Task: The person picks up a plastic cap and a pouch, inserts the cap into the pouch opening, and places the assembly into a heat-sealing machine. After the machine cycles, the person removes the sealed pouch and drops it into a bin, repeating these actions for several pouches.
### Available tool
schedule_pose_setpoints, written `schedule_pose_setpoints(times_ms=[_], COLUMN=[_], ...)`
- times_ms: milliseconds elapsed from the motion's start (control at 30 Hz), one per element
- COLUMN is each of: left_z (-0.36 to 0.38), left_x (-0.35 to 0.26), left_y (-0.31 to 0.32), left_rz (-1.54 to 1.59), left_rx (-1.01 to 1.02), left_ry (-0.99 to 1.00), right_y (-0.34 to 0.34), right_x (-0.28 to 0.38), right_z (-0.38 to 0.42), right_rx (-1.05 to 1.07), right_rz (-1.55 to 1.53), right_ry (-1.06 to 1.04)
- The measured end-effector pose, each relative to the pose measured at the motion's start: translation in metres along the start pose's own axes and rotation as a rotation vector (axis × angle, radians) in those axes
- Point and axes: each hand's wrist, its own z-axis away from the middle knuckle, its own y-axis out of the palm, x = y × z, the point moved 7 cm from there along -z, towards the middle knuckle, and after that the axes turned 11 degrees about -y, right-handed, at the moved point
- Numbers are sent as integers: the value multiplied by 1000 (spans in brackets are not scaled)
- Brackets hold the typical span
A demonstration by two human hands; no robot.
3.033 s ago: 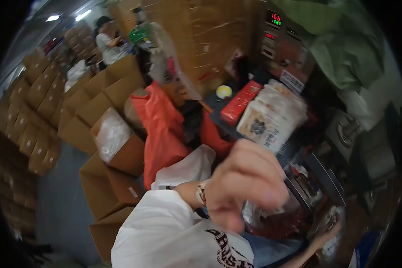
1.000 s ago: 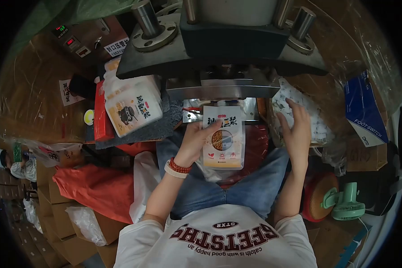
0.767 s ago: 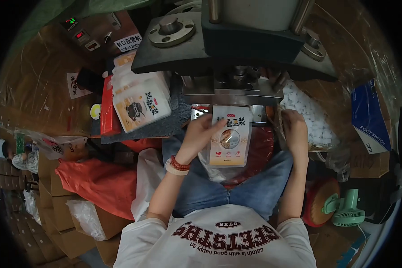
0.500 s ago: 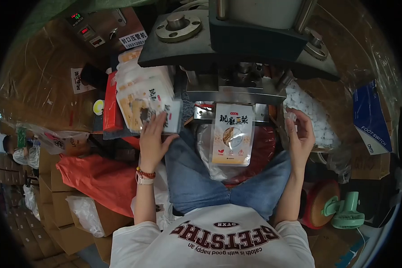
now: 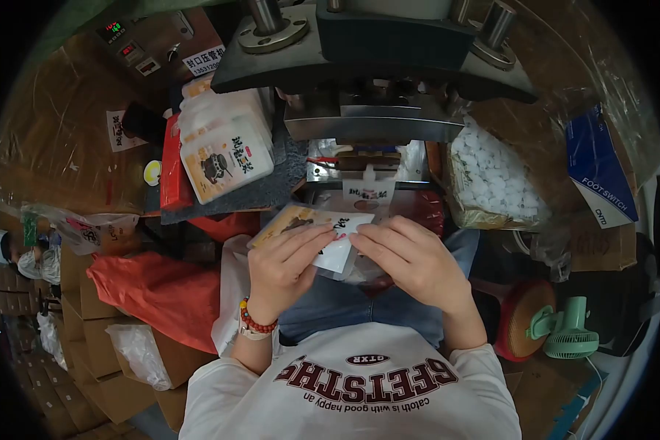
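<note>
A printed pouch (image 5: 297, 218) is held tilted above my lap. My left hand (image 5: 282, 265) grips its near side, fingers lying over the print. At its white end, my right hand (image 5: 412, 257) is closed with fingertips pressed together; a small spout there cannot be made out. Just beyond my hands, another printed pouch (image 5: 368, 192) hangs at the metal press (image 5: 374, 126), its spout pointing up toward the jaws. To the left, a stack of printed pouches (image 5: 227, 158) lies on a grey cloth (image 5: 286, 172).
A tray of small white spouts (image 5: 491, 176) stands to the right, near a blue box (image 5: 601, 172). A red box (image 5: 174, 165) borders the pouch stack. At the lower right is a green fan (image 5: 572, 334). Cartons and a distant person are at the left.
My left hand has brought a pouch from the stack to the middle. My right hand has moved left from beside the spout tray to meet it. The pouch at the press now sits farther back.
</note>
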Motion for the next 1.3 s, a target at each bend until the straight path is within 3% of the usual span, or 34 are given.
schedule_pose_setpoints(times_ms=[67,133,167,233,267,367,400,467,500,567,633,700,733,800,867,933,967,1100,1167,1300], left_z=[-2,-2,-3,2,-4,-28,-35,-45,-46,-48,-47,-52,-55,-51,-18,1,11,26,23,11], left_x=[-1,22,29,59,55,63,67,70,70,71,80,109,120,105,143,141,137,125,123,78], left_y=[15,52,69,121,127,138,142,144,144,147,143,104,64,16,19,27,26,19,14,18], left_rz=[56,515,516,851,1172,1387,1427,1433,1436,1420,1255,811,333,-786,-758,-377,-342,-208,242,322], left_rx=[100,207,207,457,391,372,369,385,403,403,466,181,-128,-311,-192,20,49,-17,-146,-196], left_ry=[-15,-264,-263,-812,-900,-954,-931,-939,-946,-941,-900,-787,-665,-445,-455,-272,-261,-332,-542,-389], right_y=[-1,-10,-12,-38,-50,-78,-76,-59,-51,-29,-30,-27,-32,-34,-30,-37,-38,-39,-40,-36], right_x=[1,-13,-16,-37,-43,-70,-84,-118,-126,-158,-161,-157,-153,-148,-153,-159,-161,-163,-165,-159], right_z=[-1,-6,-5,10,19,47,52,69,81,103,107,104,103,105,103,104,107,107,106,103], right_rx=[101,-13,-12,-231,-289,-417,-415,-202,-203,-59,-51,-49,-64,-70,28,16,17,-44,-64,7], right_rz=[74,120,122,131,174,325,326,727,723,500,477,459,563,656,654,612,565,402,405,502], right_ry=[-26,38,38,210,240,526,525,598,596,783,771,759,775,800,826,835,847,876,865,652])
